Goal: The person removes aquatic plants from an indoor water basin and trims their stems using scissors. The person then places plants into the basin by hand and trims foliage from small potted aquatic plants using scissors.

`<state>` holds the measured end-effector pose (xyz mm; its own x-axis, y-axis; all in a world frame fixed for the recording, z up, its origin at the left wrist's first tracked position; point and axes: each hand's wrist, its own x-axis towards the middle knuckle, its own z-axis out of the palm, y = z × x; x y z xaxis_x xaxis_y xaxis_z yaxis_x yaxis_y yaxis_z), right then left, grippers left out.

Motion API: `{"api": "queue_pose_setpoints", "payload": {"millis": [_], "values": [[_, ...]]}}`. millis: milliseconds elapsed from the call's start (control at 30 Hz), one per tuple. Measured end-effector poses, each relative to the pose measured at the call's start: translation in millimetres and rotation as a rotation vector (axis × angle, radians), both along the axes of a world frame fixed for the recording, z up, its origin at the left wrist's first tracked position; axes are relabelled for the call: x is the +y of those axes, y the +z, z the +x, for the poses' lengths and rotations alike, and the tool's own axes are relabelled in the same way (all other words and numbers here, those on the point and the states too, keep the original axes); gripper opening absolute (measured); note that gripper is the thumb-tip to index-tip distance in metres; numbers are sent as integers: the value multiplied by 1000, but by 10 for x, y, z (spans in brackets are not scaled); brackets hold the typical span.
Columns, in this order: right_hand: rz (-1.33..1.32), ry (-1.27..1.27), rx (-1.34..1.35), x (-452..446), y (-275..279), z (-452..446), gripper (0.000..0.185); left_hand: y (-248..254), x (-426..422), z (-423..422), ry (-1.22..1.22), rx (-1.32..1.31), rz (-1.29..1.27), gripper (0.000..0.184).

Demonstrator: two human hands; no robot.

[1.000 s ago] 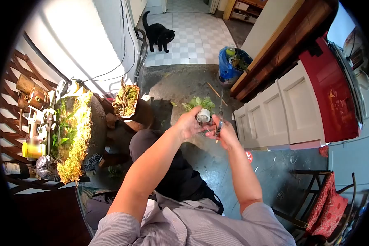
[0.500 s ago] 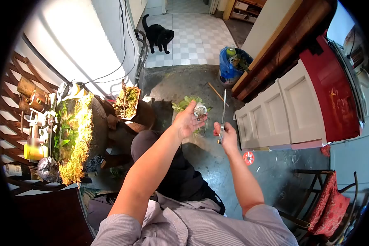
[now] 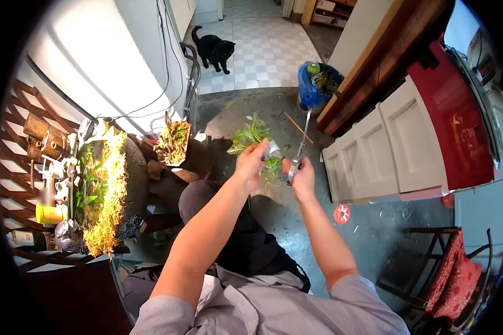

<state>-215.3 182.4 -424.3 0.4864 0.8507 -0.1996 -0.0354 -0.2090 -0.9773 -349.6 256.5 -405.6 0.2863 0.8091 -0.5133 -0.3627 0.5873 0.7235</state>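
My left hand [image 3: 252, 163] is closed round a small white plant pot [image 3: 274, 149] that lies tilted on its side. Green leaves [image 3: 251, 134] spread out beyond the fingers, and more greenery with fine roots [image 3: 272, 169] hangs on the near side. Close by on the right, my right hand [image 3: 302, 176] grips a long, slim metal tool [image 3: 302, 142] whose thin end points away from me. Its grip is partly hidden by my fingers, so I cannot tell whether it is scissors or tweezers.
At left stands a round planter [image 3: 135, 178] edged with yellow-green moss [image 3: 113, 195]. A mossy pot [image 3: 176, 139] is beside it. Ahead are a black cat [image 3: 215, 51], a bin with a blue bag [image 3: 313, 92] and a thin stick [image 3: 297, 126]. A white panelled cabinet [image 3: 385, 148] stands right.
My left hand has turned the pot from facing me to sideways, bringing more leaves into view. My right hand has moved left with the metal tool, nearer to the plant.
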Motion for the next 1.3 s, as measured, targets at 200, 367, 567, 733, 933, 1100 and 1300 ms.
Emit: {"api": "queue_pose_setpoints", "payload": {"millis": [200, 367, 567, 733, 933, 1100, 1300], "values": [[80, -27, 13, -185, -162, 246, 24, 20, 52, -26, 144, 126, -96, 31], [-62, 78, -15, -562, -396, 74, 28, 114, 123, -31, 190, 46, 86, 31], [-81, 435, 586, -628, -62, -303, 36, 452, 112, 47, 75, 234, 536, 31], [-135, 513, 845, -557, 422, -402, 66, 503, 188, 43, -26, 446, 751, 56], [-69, 568, 951, -398, 351, -397, 72, 543, 71, 110, -18, 314, 675, 50], [-79, 432, 1047, -301, 421, -375, 75, 484, 28, 137, 0, 315, 709, 45], [-153, 331, 985, -251, 343, -330, 68, 457, 14, 162, -48, 249, 636, 43]]}}
